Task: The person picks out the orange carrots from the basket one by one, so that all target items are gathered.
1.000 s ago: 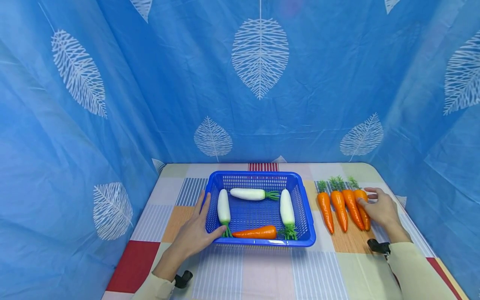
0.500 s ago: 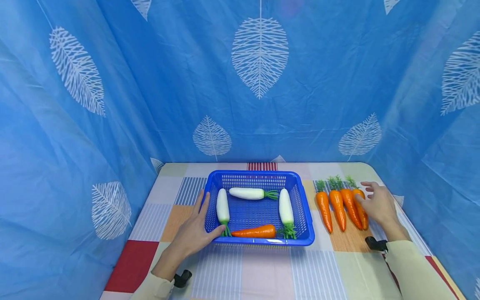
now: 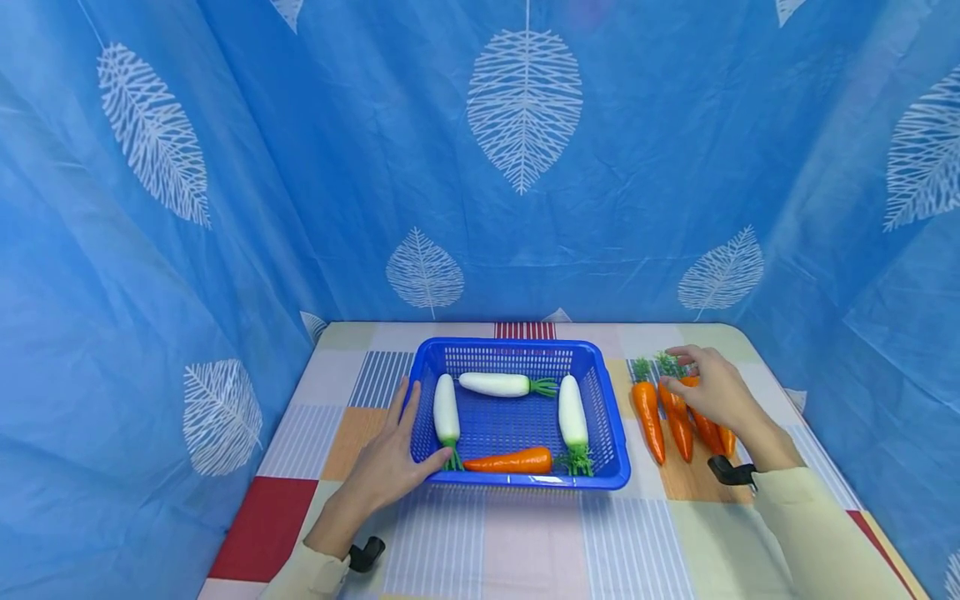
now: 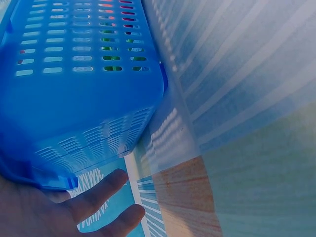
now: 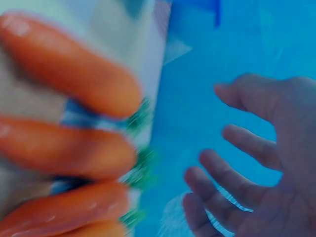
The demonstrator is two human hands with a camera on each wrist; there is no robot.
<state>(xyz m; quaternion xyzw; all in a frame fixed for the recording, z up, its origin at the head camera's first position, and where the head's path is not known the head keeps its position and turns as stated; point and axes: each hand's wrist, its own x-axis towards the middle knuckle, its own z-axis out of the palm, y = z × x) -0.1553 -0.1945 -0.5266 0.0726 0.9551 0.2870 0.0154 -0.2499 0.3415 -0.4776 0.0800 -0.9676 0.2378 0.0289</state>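
My left hand rests against the left end of a blue plastic basket, fingers spread along its outside and thumb at the near-left rim. Inside lie three white radishes with green tops, along the left, back and right sides, and one orange carrot along the front. Right of the basket, several carrots lie side by side on the table. Over the right-hand ones hovers my right hand, partly covering them. In the right wrist view its fingers are loosely bent, apart from the blurred carrots, with nothing between them.
A patchwork-patterned cloth covers the table. Blue curtains with white leaf prints hang behind it and on both sides. Both wrists carry small black cameras.
My right hand has lifted off the rightmost carrot and moved left over the neighbouring ones. The left hand and the basket have stayed in place.
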